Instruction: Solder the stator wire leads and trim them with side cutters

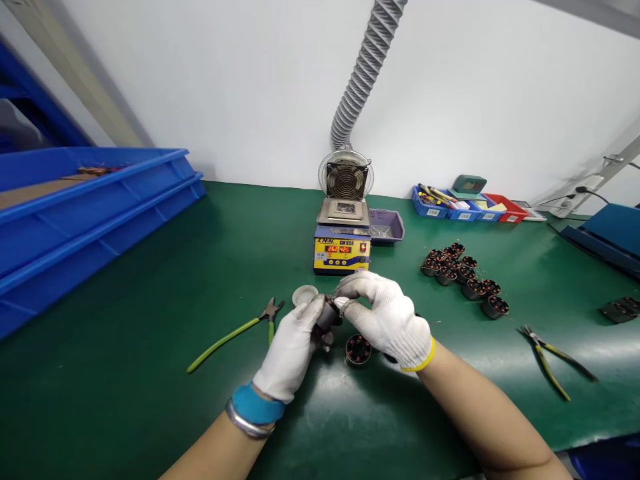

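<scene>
My left hand (293, 343), in a white glove, is closed around a small black cylindrical motor part (327, 316) above the table. My right hand (383, 313), also gloved, has its thumb and fingers pinched together at the upper right edge of that part. Whatever lies between these fingertips is hidden. Below the hands, a similar round motor part (359, 349) with copper windings stands on the green table (320, 427). Another dark piece is mostly covered by my right hand. A small white round dish (305, 295) sits just behind my left hand.
A solder pot (343, 250) with a lit display stands behind the hands, a purple tray (387, 225) beside it. Green-handled cutters (227, 343) lie left, pliers (545, 357) right. Several motor parts (450, 263) are grouped at right. Blue crates (100, 207) flank the left side.
</scene>
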Tool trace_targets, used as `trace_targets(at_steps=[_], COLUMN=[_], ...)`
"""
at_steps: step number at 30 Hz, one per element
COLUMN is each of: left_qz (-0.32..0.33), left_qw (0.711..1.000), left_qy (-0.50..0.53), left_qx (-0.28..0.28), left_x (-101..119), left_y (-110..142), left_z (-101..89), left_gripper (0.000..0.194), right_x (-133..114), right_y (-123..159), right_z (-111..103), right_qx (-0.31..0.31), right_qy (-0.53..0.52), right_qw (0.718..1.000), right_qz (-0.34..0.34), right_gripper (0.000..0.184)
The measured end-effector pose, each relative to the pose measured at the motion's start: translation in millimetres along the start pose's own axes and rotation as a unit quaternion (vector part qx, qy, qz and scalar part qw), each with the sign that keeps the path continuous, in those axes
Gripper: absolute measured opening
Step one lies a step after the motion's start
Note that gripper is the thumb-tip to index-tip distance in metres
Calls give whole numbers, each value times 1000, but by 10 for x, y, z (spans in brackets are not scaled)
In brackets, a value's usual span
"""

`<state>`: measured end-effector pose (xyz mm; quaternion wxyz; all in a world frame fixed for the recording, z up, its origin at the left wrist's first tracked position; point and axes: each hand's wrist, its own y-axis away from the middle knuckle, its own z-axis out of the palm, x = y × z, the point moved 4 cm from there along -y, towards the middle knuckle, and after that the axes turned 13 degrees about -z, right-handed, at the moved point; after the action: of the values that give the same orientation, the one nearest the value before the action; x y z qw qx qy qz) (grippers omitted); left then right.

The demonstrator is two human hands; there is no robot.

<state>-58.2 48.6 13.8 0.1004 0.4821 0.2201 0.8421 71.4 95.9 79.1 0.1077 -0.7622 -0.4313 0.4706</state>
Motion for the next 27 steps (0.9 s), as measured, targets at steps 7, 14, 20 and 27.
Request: trace_targets(at_steps=[7, 14, 20, 27], left_qz=[-44, -124, 20, 155], left_qw=[976, 975, 997, 983], left_qy=[209, 101, 53, -75], left_qx=[-40, -151, -51, 54], left_x=[58, -132, -7, 38], left_y=[-25, 113, 81, 21], left_z=[-17, 184, 68, 8], left_gripper=[27, 32, 34, 50], right_x=[-182, -168, 46, 1], right_y=[-31, -63, -59, 37], right_z=[-69, -135, -344, 110], right_qx=[-2, 7, 20, -87], right_qy=[-20, -49, -22, 69], right_qw=[999, 999, 995, 994], right_qz=[-47, -21, 92, -25], right_gripper=[9, 9, 16, 47])
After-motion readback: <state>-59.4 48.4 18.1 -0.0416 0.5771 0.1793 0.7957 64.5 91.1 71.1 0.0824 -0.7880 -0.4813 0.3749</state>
